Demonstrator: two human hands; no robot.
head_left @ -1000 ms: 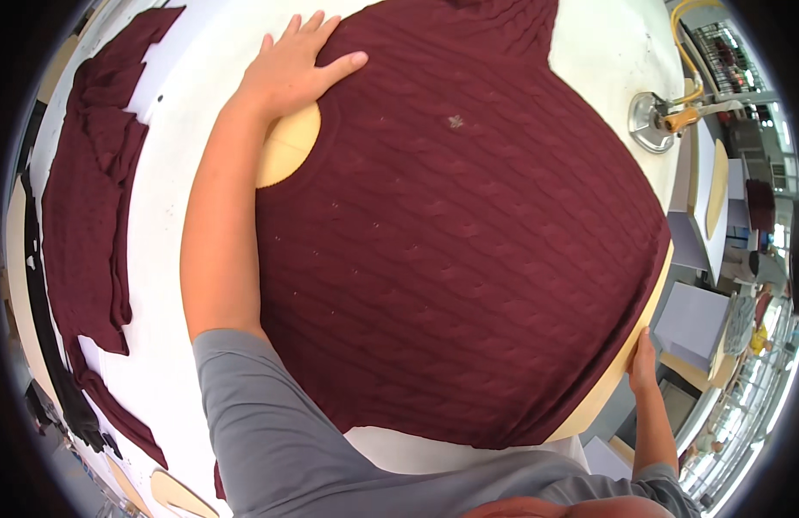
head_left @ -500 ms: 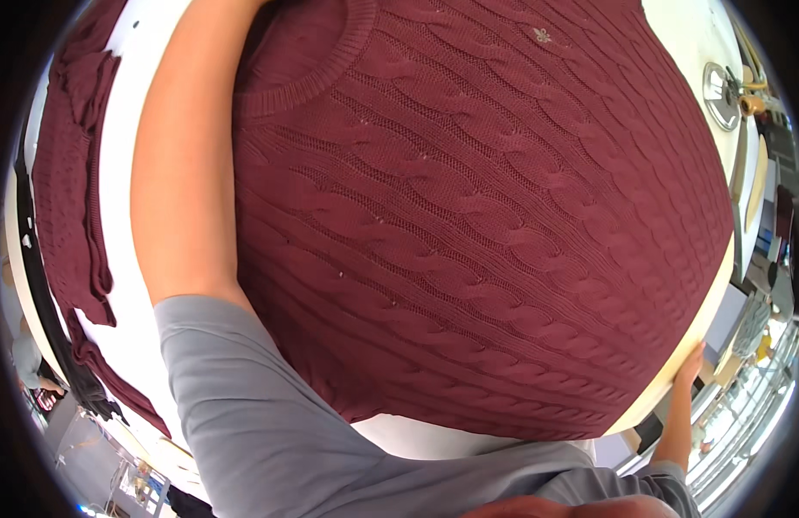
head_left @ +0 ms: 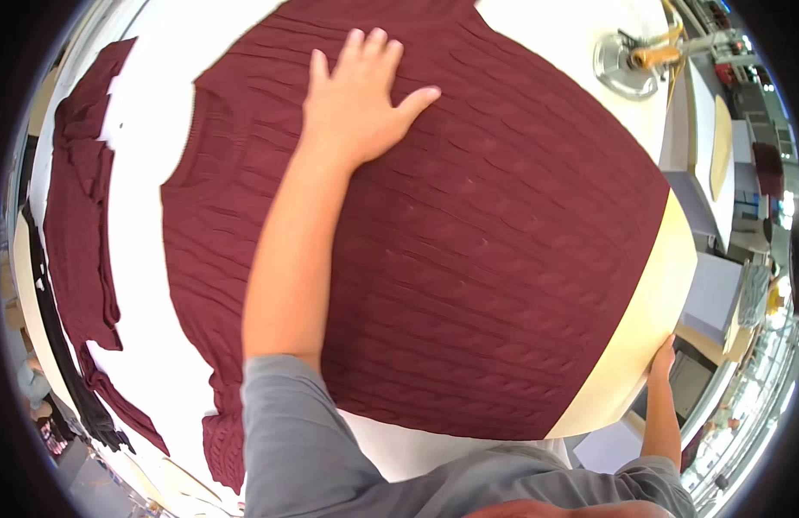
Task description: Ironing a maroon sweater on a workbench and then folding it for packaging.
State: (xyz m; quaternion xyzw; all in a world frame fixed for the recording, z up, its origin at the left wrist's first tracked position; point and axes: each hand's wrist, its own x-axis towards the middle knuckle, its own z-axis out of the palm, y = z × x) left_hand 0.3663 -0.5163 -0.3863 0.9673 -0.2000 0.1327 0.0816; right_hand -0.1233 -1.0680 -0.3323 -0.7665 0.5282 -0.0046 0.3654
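Observation:
A maroon cable-knit sweater (head_left: 486,250) is spread out in front of me, its ribbed neckline (head_left: 205,142) toward the left. My left hand (head_left: 361,104) lies on its upper part with the fingers spread and the palm down, holding nothing. The sweater's hem runs along the right, beside the pale tan tabletop (head_left: 633,319). My right hand (head_left: 663,356) is low at the right, against the table's edge; most of its fingers are hidden, so its grip does not show.
More maroon knitwear (head_left: 76,224) lies along the left side on white cloth (head_left: 139,259). At the far right stands an iron (head_left: 628,65) with a wooden handle. Beyond the table's right edge are other work surfaces (head_left: 715,289).
My left hand has come into view and now rests flat on the sweater; its forearm has shifted right. More of the sweater and tabletop shows. My right hand stays at the table's edge.

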